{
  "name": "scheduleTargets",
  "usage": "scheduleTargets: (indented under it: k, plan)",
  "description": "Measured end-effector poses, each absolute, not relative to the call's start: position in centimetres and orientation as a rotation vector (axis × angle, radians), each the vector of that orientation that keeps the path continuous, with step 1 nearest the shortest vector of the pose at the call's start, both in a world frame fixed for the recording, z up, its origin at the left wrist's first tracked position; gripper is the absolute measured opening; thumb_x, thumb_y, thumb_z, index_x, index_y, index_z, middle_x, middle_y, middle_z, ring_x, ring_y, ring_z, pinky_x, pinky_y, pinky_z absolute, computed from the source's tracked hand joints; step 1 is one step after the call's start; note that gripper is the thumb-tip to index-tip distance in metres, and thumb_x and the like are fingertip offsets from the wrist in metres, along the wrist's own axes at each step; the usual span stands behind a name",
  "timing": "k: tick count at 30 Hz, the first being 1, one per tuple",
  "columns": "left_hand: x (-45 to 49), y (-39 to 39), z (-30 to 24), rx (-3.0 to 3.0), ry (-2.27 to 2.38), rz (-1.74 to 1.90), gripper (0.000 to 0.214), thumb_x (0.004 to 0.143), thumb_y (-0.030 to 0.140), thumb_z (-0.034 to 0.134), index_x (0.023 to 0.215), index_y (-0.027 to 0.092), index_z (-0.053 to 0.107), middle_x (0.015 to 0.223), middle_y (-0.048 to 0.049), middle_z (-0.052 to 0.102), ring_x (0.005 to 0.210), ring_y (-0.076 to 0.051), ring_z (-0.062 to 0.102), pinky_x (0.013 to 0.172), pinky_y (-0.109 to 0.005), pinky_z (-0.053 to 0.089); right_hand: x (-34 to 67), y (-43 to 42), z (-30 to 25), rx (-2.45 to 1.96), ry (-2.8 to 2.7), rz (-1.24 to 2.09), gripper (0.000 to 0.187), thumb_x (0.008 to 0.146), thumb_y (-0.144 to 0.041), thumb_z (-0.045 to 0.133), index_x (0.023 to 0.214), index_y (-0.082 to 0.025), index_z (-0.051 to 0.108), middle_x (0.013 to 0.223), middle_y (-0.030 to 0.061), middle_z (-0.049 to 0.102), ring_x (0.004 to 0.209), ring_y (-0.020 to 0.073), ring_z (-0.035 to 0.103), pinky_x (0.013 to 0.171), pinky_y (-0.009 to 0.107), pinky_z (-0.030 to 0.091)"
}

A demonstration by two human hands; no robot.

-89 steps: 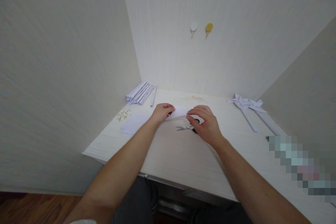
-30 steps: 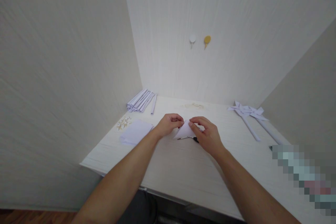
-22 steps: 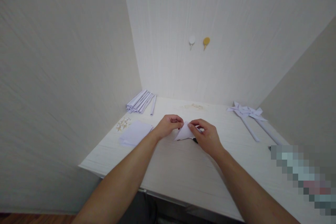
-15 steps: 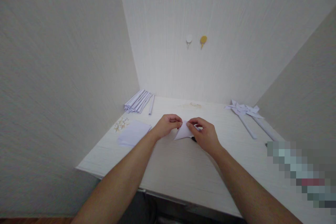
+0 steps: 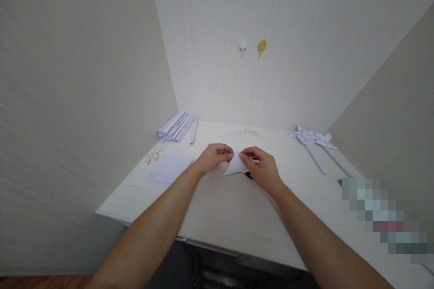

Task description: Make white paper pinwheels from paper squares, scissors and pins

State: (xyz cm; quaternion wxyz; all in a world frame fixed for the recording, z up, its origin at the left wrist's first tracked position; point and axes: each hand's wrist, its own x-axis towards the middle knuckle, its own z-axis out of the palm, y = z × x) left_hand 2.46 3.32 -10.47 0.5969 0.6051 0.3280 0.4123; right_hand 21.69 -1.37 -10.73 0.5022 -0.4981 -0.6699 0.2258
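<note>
In the middle of the white table, a small piece of white paper (image 5: pixel 236 166) with a pointed lower corner is held up between both hands. My left hand (image 5: pixel 217 157) pinches its upper left edge between thumb and fingers. From the other side my right hand (image 5: pixel 261 165) grips the paper near the top, covering its right part. A black object (image 5: pixel 249 174), perhaps a handle, peeks out beneath the right hand, mostly hidden. Left of my left hand lies a stack of white paper sheets (image 5: pixel 171 168).
Rolled paper sticks (image 5: pixel 176 126) lie in a bundle at the back left, near scattered small pins (image 5: pixel 154 156). Two paper pinwheels (image 5: pixel 307 137) on paper sticks rest at the back right. A pixelated item (image 5: pixel 376 210) lies at the right. White and yellow hooks (image 5: pixel 262 45) hang on the wall.
The view has shifted slightly, so everything sits a little higher in the picture. Both hands keep their pinch on the paper, with hardly any other movement.
</note>
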Motion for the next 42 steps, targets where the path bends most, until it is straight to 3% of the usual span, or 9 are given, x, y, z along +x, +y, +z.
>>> scheduleTargets:
  k: [29, 42]
  plan:
    - [2.45, 3.04, -10.06, 1.446, 0.802, 0.981, 0.019, 0.065, 0.027, 0.079, 0.077, 0.013, 0.074, 0.069, -0.0008, 0.067, 0.066, -0.012, 0.057, 0.069, -0.027, 0.043, 21.52, -1.17, -10.92, -1.148, -1.502, 0.699, 0.018, 0.080, -0.037, 0.073, 0.084, -0.020, 0.073, 0.074, 0.0038, 0.072, 0.066, 0.0174, 0.063, 0.060, 0.029, 0.051]
    - [2.58, 2.91, -9.75, 1.485, 0.857, 0.990, 0.013, 0.067, 0.026, 0.070, 0.070, 0.015, 0.075, 0.065, -0.0013, 0.066, 0.067, -0.014, 0.055, 0.069, -0.028, 0.043, 21.56, -1.40, -10.81, -1.143, -1.608, 0.586, 0.014, 0.085, -0.035, 0.070, 0.086, -0.021, 0.074, 0.081, 0.0040, 0.074, 0.072, 0.0189, 0.067, 0.070, 0.032, 0.054]
